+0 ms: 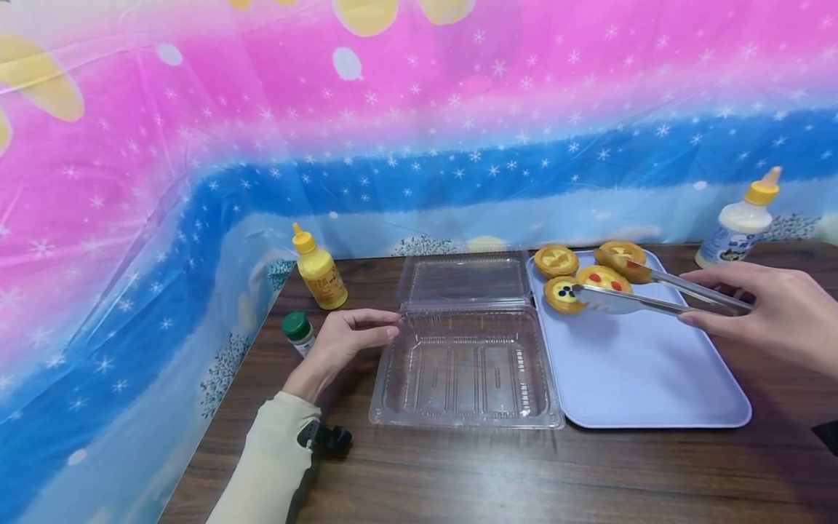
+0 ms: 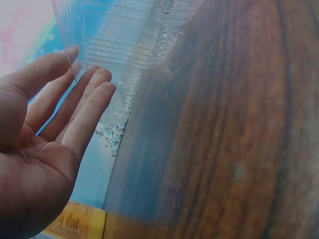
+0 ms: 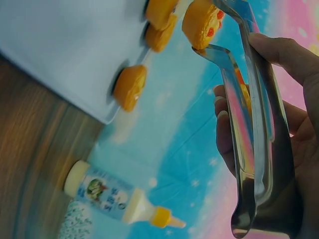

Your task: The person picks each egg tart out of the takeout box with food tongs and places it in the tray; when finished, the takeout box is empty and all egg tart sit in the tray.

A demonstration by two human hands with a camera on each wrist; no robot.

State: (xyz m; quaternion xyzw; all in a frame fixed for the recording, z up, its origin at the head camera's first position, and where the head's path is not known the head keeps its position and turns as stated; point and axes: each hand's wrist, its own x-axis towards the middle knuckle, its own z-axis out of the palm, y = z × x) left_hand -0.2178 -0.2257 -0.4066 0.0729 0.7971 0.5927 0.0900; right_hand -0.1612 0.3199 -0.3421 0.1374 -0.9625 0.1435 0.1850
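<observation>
My right hand (image 1: 779,309) holds metal tongs (image 1: 700,291). Between the tong tips, raised over the lilac tray (image 1: 648,386), is an egg tart with red pieces (image 3: 199,25). Other tarts sit at the tray's far end: one with dark berries (image 1: 561,295), a plain one (image 1: 556,260) and one behind the tongs (image 1: 625,251). My left hand (image 1: 347,338) pinches the left rim of a clear plastic container (image 1: 468,418), thumb on one side and fingers on the other. The container's hinged lid (image 1: 465,280) lies back, and nothing is inside.
A yellow squeeze bottle (image 1: 322,273) and a small green-capped shaker (image 1: 298,331) stand left of the container. Behind the tray's right side is a white bottle with a yellow cap (image 1: 736,222). A patterned cloth (image 1: 425,145) hangs along the back of the wooden table (image 1: 445,480).
</observation>
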